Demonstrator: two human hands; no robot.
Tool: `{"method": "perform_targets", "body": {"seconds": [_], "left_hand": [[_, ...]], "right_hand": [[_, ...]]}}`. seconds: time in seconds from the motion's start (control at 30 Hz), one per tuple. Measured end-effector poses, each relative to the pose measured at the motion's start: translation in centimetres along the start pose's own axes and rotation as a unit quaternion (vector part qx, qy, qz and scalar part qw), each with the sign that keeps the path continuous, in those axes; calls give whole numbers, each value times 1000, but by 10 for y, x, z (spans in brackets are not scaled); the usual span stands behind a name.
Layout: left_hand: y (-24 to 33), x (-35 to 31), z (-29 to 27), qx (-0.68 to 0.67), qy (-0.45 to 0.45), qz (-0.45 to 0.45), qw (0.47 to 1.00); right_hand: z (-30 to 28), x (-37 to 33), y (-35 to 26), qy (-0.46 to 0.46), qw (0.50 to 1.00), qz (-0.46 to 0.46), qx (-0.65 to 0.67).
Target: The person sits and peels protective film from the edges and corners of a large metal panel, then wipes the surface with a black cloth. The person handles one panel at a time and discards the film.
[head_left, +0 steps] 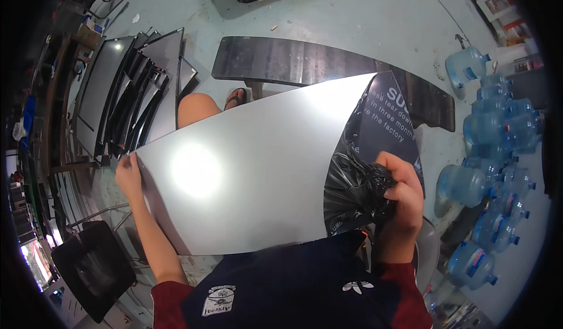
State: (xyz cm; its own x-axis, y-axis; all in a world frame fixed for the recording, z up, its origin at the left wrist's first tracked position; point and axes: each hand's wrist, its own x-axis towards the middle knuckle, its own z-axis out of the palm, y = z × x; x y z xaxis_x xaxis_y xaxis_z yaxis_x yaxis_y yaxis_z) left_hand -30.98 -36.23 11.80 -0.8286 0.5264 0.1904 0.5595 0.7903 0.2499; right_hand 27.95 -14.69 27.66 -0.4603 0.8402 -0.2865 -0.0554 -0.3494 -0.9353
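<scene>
A large silver metal sheet (258,170) lies across my lap, bright with reflected light. Black protective film (358,182) is bunched up at its right part, peeled away from the silver face; a flat piece with pale print still covers the far right corner. My right hand (404,188) is closed around the crumpled film. My left hand (129,173) pinches the sheet's left edge, near its far left corner. Both forearms come in from the lower edge.
A dark bench (281,59) stands beyond the sheet. Several panels and dark frames (132,88) lean together at the left. Large blue water bottles (487,123) line the right side. A black chair (94,270) stands at the lower left.
</scene>
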Motion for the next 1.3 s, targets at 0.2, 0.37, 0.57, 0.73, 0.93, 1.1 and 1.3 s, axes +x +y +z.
{"method": "perform_targets", "body": {"seconds": [0.2, 0.37, 0.57, 0.73, 0.93, 1.1, 1.3], "left_hand": [[243, -84, 14, -212, -29, 346, 913], [324, -133, 45, -133, -127, 384, 905], [311, -137, 63, -114, -113, 403, 901], [308, -140, 70, -117, -93, 420, 895], [306, -139, 65, -115, -102, 417, 896], [311, -143, 65, -159, -107, 416, 889], [305, -133, 69, -134, -67, 414, 898]], "right_hand": [[-14, 11, 23, 163, 885, -68, -432], [14, 23, 75, 99, 726, 1, -680], [8, 21, 109, 52, 717, -88, -690], [-36, 29, 96, -37, 766, -56, -639], [-155, 26, 42, 83, 751, 6, -655], [-343, 11, -12, 204, 700, -18, -684], [-557, -77, -92, 654, 473, 104, -581]]}}
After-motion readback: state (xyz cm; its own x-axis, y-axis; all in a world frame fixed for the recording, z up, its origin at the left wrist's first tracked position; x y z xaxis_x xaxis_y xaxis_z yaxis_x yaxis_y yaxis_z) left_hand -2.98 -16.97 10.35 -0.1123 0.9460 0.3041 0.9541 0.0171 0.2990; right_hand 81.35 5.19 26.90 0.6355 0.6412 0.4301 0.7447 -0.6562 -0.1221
